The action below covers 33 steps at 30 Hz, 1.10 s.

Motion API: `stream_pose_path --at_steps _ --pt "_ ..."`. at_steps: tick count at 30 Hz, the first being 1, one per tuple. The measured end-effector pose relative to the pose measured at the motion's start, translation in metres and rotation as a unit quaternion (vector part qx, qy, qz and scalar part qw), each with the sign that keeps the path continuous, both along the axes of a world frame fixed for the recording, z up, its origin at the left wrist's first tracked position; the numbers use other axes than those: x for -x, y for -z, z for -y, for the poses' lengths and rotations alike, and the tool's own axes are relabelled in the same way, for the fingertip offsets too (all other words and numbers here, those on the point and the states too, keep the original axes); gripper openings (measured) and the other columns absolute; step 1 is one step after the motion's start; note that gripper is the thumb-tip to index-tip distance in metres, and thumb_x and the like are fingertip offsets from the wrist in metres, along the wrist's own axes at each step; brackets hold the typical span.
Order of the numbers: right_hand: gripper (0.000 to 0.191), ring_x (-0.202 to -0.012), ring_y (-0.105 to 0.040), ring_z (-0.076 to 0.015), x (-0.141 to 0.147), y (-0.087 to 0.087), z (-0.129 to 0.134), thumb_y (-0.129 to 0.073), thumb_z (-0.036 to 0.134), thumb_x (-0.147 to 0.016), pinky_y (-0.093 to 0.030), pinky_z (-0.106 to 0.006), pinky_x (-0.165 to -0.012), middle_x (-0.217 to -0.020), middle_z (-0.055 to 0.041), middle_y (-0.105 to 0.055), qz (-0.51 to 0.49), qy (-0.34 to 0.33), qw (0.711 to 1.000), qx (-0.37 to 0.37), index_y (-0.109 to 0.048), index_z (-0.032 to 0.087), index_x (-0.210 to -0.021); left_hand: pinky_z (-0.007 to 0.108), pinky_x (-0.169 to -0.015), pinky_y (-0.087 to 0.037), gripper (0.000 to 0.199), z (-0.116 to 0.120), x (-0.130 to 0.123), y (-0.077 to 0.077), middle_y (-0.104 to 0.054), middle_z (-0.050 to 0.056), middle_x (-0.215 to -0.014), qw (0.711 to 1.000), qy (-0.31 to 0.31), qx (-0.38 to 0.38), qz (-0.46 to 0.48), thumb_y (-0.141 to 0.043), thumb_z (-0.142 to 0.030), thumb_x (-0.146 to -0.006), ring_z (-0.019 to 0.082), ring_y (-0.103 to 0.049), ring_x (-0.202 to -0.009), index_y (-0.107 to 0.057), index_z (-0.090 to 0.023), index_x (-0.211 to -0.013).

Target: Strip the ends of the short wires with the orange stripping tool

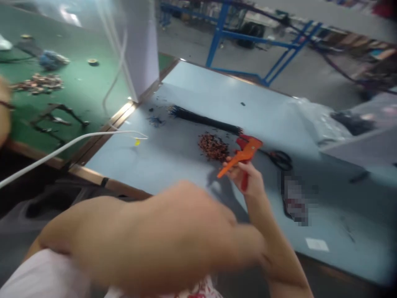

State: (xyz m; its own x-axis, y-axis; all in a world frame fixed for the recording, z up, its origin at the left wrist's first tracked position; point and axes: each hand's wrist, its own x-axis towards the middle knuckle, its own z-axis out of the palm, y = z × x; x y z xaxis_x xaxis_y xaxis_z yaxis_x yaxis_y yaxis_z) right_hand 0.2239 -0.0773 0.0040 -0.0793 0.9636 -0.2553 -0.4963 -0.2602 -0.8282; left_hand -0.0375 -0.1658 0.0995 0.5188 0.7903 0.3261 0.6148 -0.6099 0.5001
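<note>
My right hand [252, 182] is wrapped round the handles of an orange and red wire stripper [248, 150], held above the light blue table. Close to the tool's jaws lies one end of a bundle of black wires [206, 120]. A heap of small reddish-brown bits [213, 147] sits just left of the tool. Near the camera, my left hand [198, 231] is large and blurred, crossing in front of my right forearm. Its fingers are smeared, and I cannot make out whether it holds anything.
Black-handled scissors [281, 159] and a pixelated dark object [294, 198] lie to the right. A white cable [62, 148] arches in from the left, near a yellow tag [137, 142]. Beyond a wooden edge, a green table [89, 91] carries scraps; part of another person [4, 111] shows there.
</note>
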Motion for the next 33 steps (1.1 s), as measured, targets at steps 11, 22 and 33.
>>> stream_pose_path --at_steps 11,22,33 --pt "0.049 -0.073 -0.068 -0.0210 0.007 0.011 0.001 -0.069 0.024 -0.069 -0.056 -0.037 -0.067 -0.085 -0.0033 -0.067 0.011 -0.096 0.995 -0.012 -0.050 0.020 -0.114 0.034 -0.080 -0.050 0.020 -0.162 -0.050 0.121 -0.072 0.006 -0.091 0.986 -0.088 0.004 0.144 -0.053 -0.025 -0.084 0.019 -0.065 -0.086 -0.072 -0.020 -0.090" --pt "0.047 -0.074 -0.068 -0.0204 0.017 0.019 0.009 -0.072 0.025 -0.072 -0.056 -0.037 -0.068 -0.087 -0.0037 -0.066 0.001 -0.168 0.985 0.047 -0.051 0.019 -0.113 0.029 -0.074 -0.051 0.017 -0.153 -0.051 0.128 -0.071 0.004 -0.086 0.963 -0.080 0.097 0.237 -0.055 -0.020 -0.085 0.015 -0.064 -0.079 -0.071 -0.020 -0.090" --pt "0.035 -0.070 -0.066 -0.0194 0.021 0.008 0.014 -0.069 0.028 -0.076 -0.056 -0.036 -0.065 -0.084 -0.0042 -0.065 0.046 -0.158 0.986 0.035 -0.057 0.017 -0.107 0.024 -0.065 -0.048 0.010 -0.150 -0.052 0.126 -0.069 0.001 -0.080 0.952 -0.120 0.112 0.257 -0.059 -0.024 -0.081 0.012 -0.060 -0.070 -0.068 -0.019 -0.083"
